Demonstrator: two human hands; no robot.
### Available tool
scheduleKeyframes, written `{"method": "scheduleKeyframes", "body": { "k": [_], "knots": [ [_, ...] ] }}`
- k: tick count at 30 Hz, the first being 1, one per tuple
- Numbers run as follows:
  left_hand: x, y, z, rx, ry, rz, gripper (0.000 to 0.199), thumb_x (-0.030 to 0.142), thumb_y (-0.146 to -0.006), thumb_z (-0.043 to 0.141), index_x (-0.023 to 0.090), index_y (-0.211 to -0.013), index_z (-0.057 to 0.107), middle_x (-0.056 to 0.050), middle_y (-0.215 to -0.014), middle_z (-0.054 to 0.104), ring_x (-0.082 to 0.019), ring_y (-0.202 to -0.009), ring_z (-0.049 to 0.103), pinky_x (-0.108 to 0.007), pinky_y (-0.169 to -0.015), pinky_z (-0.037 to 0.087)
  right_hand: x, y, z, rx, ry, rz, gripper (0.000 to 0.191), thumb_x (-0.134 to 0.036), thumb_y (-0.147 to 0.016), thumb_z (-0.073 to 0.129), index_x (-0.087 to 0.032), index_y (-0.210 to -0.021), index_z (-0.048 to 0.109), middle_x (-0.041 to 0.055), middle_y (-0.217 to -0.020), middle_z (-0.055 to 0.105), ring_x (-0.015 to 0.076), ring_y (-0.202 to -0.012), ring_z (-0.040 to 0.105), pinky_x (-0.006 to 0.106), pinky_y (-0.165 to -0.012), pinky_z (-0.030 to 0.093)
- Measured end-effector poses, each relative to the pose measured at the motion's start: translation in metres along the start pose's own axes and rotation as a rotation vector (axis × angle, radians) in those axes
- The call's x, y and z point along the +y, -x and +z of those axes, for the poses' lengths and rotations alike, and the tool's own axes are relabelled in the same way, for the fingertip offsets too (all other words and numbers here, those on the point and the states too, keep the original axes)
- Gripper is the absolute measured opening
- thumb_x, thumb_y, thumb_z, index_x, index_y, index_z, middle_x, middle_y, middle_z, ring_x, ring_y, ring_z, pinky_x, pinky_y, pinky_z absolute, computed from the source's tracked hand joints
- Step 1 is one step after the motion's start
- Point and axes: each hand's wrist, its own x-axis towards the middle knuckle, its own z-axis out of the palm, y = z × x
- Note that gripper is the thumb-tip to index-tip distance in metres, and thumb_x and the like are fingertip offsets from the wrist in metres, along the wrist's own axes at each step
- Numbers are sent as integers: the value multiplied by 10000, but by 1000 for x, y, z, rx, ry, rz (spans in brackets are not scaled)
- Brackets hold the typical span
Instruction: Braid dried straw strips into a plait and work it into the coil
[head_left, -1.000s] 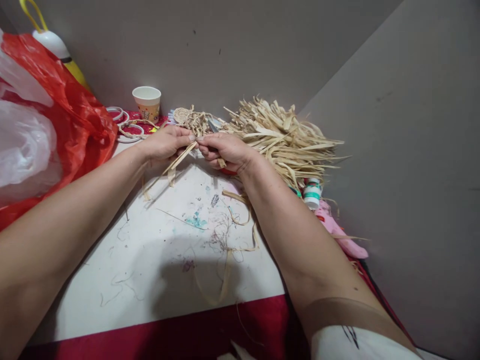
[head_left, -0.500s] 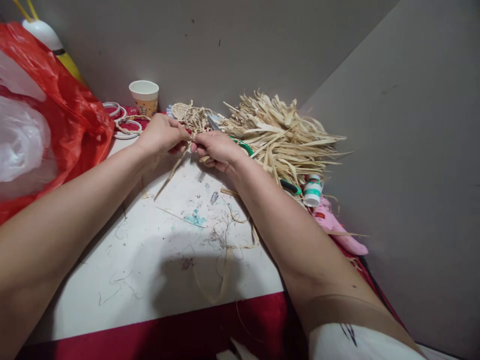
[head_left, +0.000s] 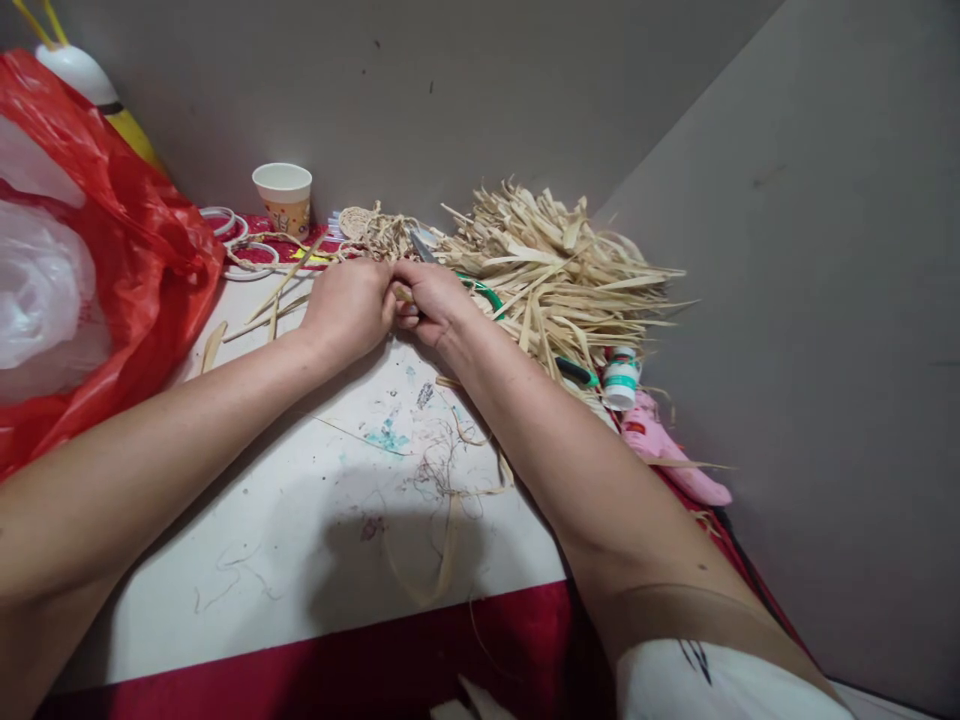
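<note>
My left hand [head_left: 351, 308] is closed with its back toward me, its fingertips hidden and pressed against my right hand [head_left: 433, 303]. Dry straw strips [head_left: 283, 292] stick out to the left from behind the left hand. The right hand is pinched, with a bit of pale straw showing between its fingers; the exact spot where the strips meet is covered. Just behind the hands lies a tangle of braided straw [head_left: 386, 235] with a round woven piece [head_left: 354, 221]. Green-handled scissors [head_left: 486, 296] lie beyond the right wrist, partly under straw.
A big pile of dry straw [head_left: 570, 260] lies at the back right, near a white-and-green bottle [head_left: 622, 380] and a pink cloth item [head_left: 667, 450]. At left are a red plastic bag [head_left: 161, 240], a paper cup [head_left: 283, 205] and white rings [head_left: 251, 262]. Grey walls enclose the table [head_left: 285, 530].
My left hand has turned over and moved right and down, tight against the right hand. The strip that hung toward me is gone from there; straw ends now point left.
</note>
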Motion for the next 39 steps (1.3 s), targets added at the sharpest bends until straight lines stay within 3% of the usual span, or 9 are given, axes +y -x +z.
{"method": "scheduleKeyframes", "body": {
  "k": [3, 9, 12, 19, 22, 26, 28, 31, 39],
  "knots": [
    [2, -1, -5, -21, 35, 12, 267, 179, -749, 454, 104, -832, 697, -109, -741, 648, -212, -688, 543, -342, -671, 361, 0, -1, 0, 25, 18, -46, 285, -121, -769, 507, -196, -561, 328, -82, -381, 318, 35, -299, 259, 153, -285, 158],
    [3, -11, -23, -58, 405, -24, 185, 123, -673, 504, 84, -702, 682, -22, -565, 565, -119, -581, 482, -262, -591, 359, -6, -1, -4, 19, 58, -111, 245, -161, -765, 501, -198, -585, 340, -78, -418, 311, 41, -320, 274, 155, -303, 155],
    [0, -15, -30, -32, 579, -122, 137, 143, -666, 528, 100, -633, 654, -5, -506, 522, -100, -517, 463, -245, -529, 352, -10, 0, -5, -39, 45, -139, 220, -204, -782, 507, -197, -607, 374, -92, -420, 267, 37, -320, 235, 155, -311, 156],
    [-34, -32, -32, 303, 757, -433, 124, 182, -670, 533, 155, -579, 613, 27, -421, 454, -74, -429, 390, -216, -420, 295, -18, 5, -6, -156, 7, -178, 196, -224, -823, 506, -178, -645, 437, -110, -396, 252, 29, -319, 169, 145, -314, 146],
    [-39, -34, -33, 198, 841, -506, 115, 194, -680, 562, 150, -584, 607, -2, -490, 540, -75, -448, 428, -212, -420, 310, -18, 5, -8, -202, 39, -176, 225, -281, -828, 539, -169, -653, 454, -110, -404, 271, 23, -322, 178, 135, -313, 150],
    [-30, -28, -34, -211, 1038, -380, 128, 223, -728, 582, 137, -652, 637, -63, -658, 648, -96, -538, 541, -219, -501, 398, -16, 5, -10, -325, 110, -174, 267, -349, -794, 605, -165, -661, 464, -106, -429, 300, 21, -331, 205, 137, -311, 174],
    [-27, -24, -33, -275, 1001, -296, 115, 225, -730, 599, 135, -682, 653, -43, -635, 624, -85, -515, 514, -213, -492, 383, -15, 5, -10, -381, 130, -167, 279, -357, -788, 617, -162, -660, 463, -107, -438, 295, 18, -339, 197, 136, -319, 183],
    [-29, -22, -30, -196, 854, -222, 115, 218, -724, 604, 131, -711, 678, 12, -541, 545, -60, -449, 390, -203, -449, 298, -16, 7, -12, -431, 134, -151, 243, -336, -795, 605, -163, -689, 472, -110, -453, 271, 22, -354, 179, 137, -327, 178],
    [-27, -24, -30, -27, 579, -99, 119, 150, -688, 504, 144, -610, 594, 31, -559, 510, -87, -538, 398, -225, -548, 303, -19, 10, -15, -473, 249, -140, 227, -350, -824, 558, -169, -720, 469, -102, -487, 273, 33, -384, 181, 138, -351, 170]
  ]
}}
